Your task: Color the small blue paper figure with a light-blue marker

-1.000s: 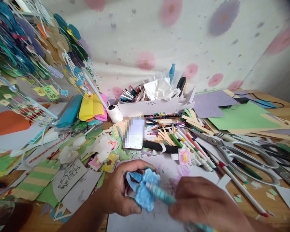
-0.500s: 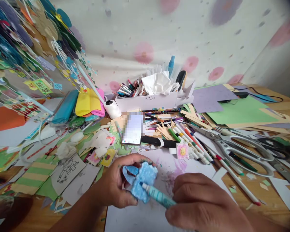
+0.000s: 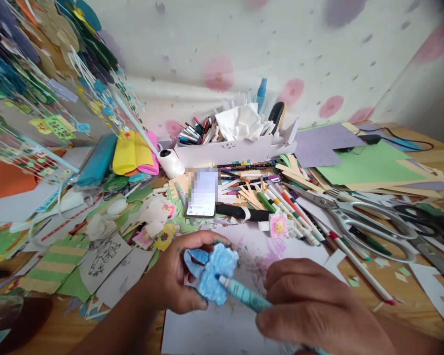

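My left hand (image 3: 181,276) is closed around the edge of a small blue scalloped paper piece (image 3: 217,273) with a curled paper loop at its back. Between the fingers of my right hand (image 3: 311,301) is a teal marker pen (image 3: 246,295), its tip touching the middle of the blue piece. Both hands are above a white sheet of paper (image 3: 203,333) with purple smudges. Just beyond lies a small pink and yellow flower piece (image 3: 278,227) on a white paper band.
A phone (image 3: 203,195) lies behind my hands, near a white box (image 3: 225,152) of pens and tissues. Large scissors (image 3: 370,224), markers and paper scraps cover the right side. At left are drawings (image 3: 104,257), a thread spool (image 3: 171,163) and hanging paper decorations (image 3: 96,98).
The marker tip stays on the blue piece, with only a slight shift across its surface. Both hands keep their hold, and the camera view has tilted a little.
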`<state>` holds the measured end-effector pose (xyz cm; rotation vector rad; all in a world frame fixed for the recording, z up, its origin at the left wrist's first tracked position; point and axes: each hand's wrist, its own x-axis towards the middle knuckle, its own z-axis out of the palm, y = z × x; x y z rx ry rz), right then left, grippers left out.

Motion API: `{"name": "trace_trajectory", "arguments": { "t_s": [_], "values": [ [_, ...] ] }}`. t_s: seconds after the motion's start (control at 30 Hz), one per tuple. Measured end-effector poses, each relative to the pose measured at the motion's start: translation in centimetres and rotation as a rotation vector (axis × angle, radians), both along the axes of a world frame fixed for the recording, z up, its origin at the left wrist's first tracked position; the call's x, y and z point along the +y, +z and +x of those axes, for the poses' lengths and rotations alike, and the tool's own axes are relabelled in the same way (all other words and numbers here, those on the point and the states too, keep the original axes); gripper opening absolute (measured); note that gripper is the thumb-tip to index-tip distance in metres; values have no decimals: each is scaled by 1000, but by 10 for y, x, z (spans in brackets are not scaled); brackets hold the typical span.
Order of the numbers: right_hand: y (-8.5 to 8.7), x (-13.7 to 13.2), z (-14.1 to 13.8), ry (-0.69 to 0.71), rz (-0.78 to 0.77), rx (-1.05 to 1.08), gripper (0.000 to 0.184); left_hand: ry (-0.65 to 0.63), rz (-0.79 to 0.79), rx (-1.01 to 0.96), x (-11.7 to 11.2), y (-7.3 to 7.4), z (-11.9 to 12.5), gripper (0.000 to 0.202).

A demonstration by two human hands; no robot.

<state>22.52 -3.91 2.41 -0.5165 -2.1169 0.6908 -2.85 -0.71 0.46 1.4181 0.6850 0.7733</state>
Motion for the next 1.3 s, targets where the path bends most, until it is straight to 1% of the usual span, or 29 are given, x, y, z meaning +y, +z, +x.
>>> {"name": "trace_trajectory", "arguments": {
  "t_s": [0.1, 0.17, 0.2, 0.23, 0.3, 0.33, 0.4, 0.43, 0.47, 0.5, 0.57, 0.6, 0.67, 0.73, 0.8, 0.83, 0.87, 0.9, 0.93, 0.97, 1.0, 1.07, 1.17, 1.23, 1.3],
  "values": [
    [-13, -1, -7, -138, 44, 163, 26, 26, -27, 28, -1, 4, 1, 60],
    [-18, -2, -11, -139, 95, 243, 27, 32, -33, 51, -2, 6, 1, 60],
    [-18, -3, -12, -128, 114, 252, 28, 34, -31, 61, -2, 7, 1, 60],
    [-16, -3, -11, -130, 120, 242, 28, 42, -26, 67, -3, 7, 1, 60],
    [-7, -4, -7, -162, 62, 152, 25, 61, -5, 71, -2, 8, 0, 59],
    [-2, -4, -4, -146, 26, 87, 25, 65, 8, 70, -2, 8, 0, 58],
    [6, -4, 1, -55, -4, -8, 26, 61, 36, 56, -2, 8, 1, 58],
    [7, -3, 2, -12, -7, -34, 27, 55, 47, 52, -1, 9, 1, 58],
    [6, -2, 2, -2, 7, -20, 27, 56, 53, 50, -1, 10, 1, 58],
    [2, -2, 0, -21, 20, 11, 26, 63, 55, 53, -1, 10, 1, 57],
    [-10, -2, -7, -102, 58, 127, 24, 82, 53, 68, -2, 12, 1, 55],
    [-16, -2, -11, -119, 91, 199, 25, 82, 53, 76, -2, 13, 0, 55],
    [-24, -4, -18, -106, 147, 307, 30, 75, 61, 92, -3, 12, -1, 56],
    [-24, -3, -16, -82, 175, 311, 33, 81, 72, 102, -3, 10, -4, 58],
    [-17, 4, -6, -102, 181, 196, 26, 129, 62, 107, -1, 6, -7, 59],
    [-13, 11, 2, -160, 129, 67, 21, 167, 49, 109, 1, 4, -9, 58],
    [-9, 19, 10, -252, 157, 36, 21, 206, 31, 119, 2, 2, -11, 57],
    [-6, 29, 20, -373, 194, 49, 23, 247, 13, 136, 4, 0, -13, 55],
    [-4, 39, 29, -512, 205, 28, 29, 283, -4, 157, 6, -2, -14, 54],
    [-3, 49, 38, -622, 222, -15, 33, 309, -19, 178, 7, -3, -15, 54],
    [-3, 59, 47, -677, 229, -89, 35, 328, -30, 197, 8, -4, -15, 54],
    [-4, 75, 62, -692, 173, -343, 37, 349, -50, 214, 9, -5, -15, 55],
    [-6, 87, 77, -665, 67, -677, 48, 394, -45, 164, 8, -5, -12, 54],
    [-8, 91, 83, -645, 36, -827, 54, 432, -16, 104, 8, -4, -10, 50],
    [-10, 92, 86, -630, 31, -911, 56, 442, 6, 93, 8, -4, -8, 47]
  ]
}}
